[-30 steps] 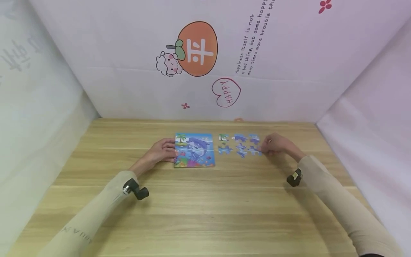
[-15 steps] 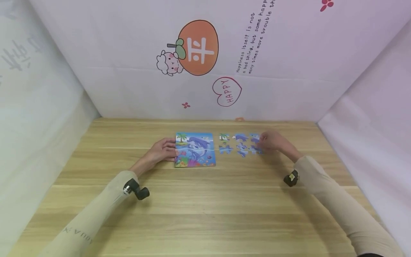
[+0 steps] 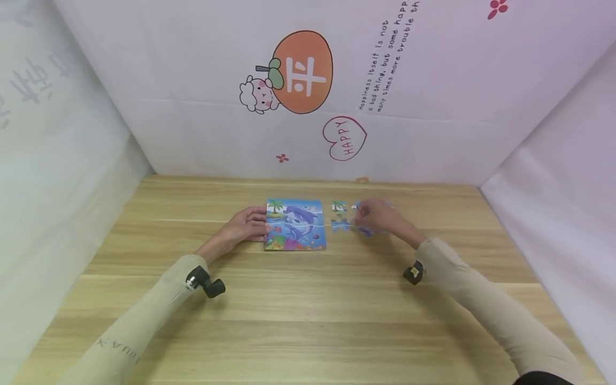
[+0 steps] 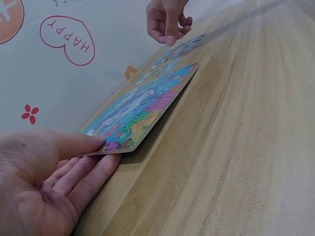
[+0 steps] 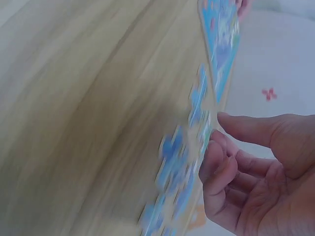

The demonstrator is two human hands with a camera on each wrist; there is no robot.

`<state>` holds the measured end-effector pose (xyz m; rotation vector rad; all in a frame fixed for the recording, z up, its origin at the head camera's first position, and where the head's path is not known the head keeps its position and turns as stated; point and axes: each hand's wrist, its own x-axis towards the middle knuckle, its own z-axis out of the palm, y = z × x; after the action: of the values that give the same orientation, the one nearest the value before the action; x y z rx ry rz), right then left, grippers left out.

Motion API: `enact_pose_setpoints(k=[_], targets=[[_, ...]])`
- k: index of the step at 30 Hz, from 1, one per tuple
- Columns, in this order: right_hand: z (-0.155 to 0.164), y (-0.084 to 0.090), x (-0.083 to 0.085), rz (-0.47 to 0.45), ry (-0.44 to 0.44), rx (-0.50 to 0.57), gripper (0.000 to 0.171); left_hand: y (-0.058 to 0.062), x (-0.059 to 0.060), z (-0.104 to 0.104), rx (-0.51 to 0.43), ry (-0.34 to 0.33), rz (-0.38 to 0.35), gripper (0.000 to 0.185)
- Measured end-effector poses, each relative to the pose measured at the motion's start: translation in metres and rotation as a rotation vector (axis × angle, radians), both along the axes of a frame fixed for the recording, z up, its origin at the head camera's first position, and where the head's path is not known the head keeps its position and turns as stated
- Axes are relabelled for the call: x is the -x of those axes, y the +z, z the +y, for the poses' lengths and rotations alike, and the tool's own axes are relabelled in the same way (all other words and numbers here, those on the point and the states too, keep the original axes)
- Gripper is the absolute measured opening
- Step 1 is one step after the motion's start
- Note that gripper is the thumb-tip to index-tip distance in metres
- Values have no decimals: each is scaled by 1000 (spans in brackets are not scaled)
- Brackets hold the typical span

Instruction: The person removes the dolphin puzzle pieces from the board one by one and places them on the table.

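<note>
A square dolphin picture board (image 3: 294, 224) lies toward the back of the table. My left hand (image 3: 240, 225) pinches its left edge; in the left wrist view the thumb rests on top, fingers beneath, and that edge is slightly raised off the wood. Right of the board, several jigsaw pieces (image 3: 340, 224) with matching dolphin and palm art are laid out in rows, partly covered by my right hand (image 3: 382, 216). In the right wrist view this hand (image 5: 256, 172) hovers over the blurred pieces (image 5: 170, 152), fingers loosely curled, thumb apart, with nothing seen between them.
The wooden table (image 3: 308, 310) stretches toward me in front of the board. White printed cloth (image 3: 202, 133) rises behind the table's back edge and on both sides. Each wrist carries a small black camera, such as the left one (image 3: 206, 282).
My right hand has moved left from the far-right jigsaw pieces to above the middle ones. The left hand keeps its hold on the board. The head view has shifted slightly.
</note>
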<state>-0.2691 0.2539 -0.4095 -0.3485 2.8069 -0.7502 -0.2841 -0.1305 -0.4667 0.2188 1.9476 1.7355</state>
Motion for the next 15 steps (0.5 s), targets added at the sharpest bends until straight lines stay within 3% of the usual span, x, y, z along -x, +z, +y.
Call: enact_pose_setpoints(k=[3,6,11,15], targets=[[-17,-1,-2,26,46,28,12,1,2,1,-34,-25,-35,69],[-36,-1,-5,-5,87,84,9,1,4,0,-50,-34,-64,68],[-77,0,-12,-59,206,217,10,0,4,-3,-44,-46,-56,72],[-107,0,-16,-53,292,258,18,1,3,-6,-54,-52,-43,73]])
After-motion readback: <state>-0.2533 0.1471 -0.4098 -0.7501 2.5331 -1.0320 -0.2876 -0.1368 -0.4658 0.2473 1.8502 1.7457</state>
